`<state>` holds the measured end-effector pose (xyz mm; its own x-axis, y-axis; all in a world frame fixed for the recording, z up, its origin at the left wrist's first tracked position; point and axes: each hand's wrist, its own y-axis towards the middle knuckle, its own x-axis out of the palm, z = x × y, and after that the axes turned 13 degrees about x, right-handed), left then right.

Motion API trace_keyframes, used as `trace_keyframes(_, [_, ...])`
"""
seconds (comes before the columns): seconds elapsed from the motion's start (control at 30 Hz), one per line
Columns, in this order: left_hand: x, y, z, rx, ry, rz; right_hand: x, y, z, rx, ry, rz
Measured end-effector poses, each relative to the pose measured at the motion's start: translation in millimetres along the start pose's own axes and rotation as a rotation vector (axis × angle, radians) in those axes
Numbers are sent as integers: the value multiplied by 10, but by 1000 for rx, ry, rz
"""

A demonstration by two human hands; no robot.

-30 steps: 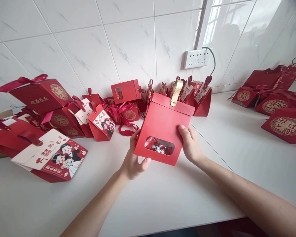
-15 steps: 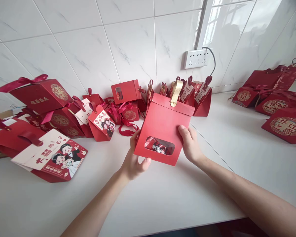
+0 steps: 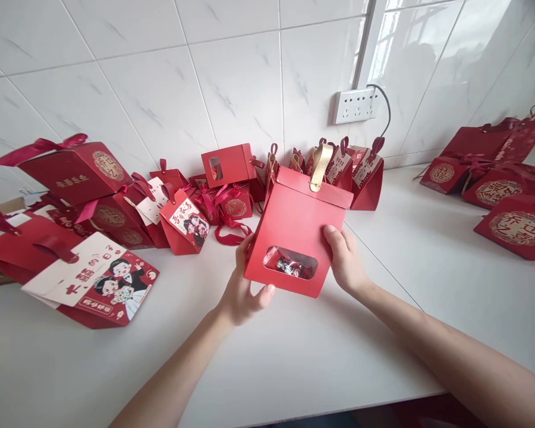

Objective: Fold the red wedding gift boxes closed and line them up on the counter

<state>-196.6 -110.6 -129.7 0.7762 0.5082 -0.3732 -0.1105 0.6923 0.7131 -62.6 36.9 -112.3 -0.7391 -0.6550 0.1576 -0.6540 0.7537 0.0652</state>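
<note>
A red gift box (image 3: 294, 223) with a folded top flap is held up over the white table, tilted slightly. A gold strap (image 3: 321, 166) loops from its top. Through the rounded window near its bottom edge shows a shiny red-and-dark wrapped item (image 3: 289, 263). My left hand (image 3: 243, 291) grips the box at its lower left, thumb by the bottom edge and fingers partly hidden behind. My right hand (image 3: 345, 258) holds the right side, thumb on the front face; its other fingers are mostly out of sight behind the box.
On the white table (image 3: 303, 362), a white-and-red box with a cartoon couple (image 3: 111, 282) stands at left, near stacked ribboned boxes (image 3: 78, 172). Several small red boxes line the wall, one windowed box (image 3: 227, 166) among them. More red boxes (image 3: 517, 226) stand at right. A power strip (image 3: 355, 106) is on the wall.
The box tilts very slightly, and the wrapped item behind its window appears shifted a little. Both hands keep their hold.
</note>
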Motion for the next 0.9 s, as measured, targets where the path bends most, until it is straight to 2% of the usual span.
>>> trace_keyframes(0.1, [8,-20,-18,-15,13,61,17,27,12,60,77,-17])
trace_keyframes(0.23, [17,-29,-31,-23,-12,172,101,34,4,310,250,-122])
trace_keyframes(0.37, [15,3,2,-32,-18,249,167,1,-17,516,309,-220])
trace_keyframes(0.5, [27,6,27,-19,0,265,165,3,-34,613,296,-202])
trace_keyframes(0.7, [37,-29,-2,-62,-13,220,117,53,15,510,251,-169])
trace_keyframes(0.8, [-8,-39,-57,-47,-48,185,89,46,36,323,213,-58])
trace_keyframes(0.9, [-59,-33,-95,-8,-81,223,77,-14,0,92,126,78])
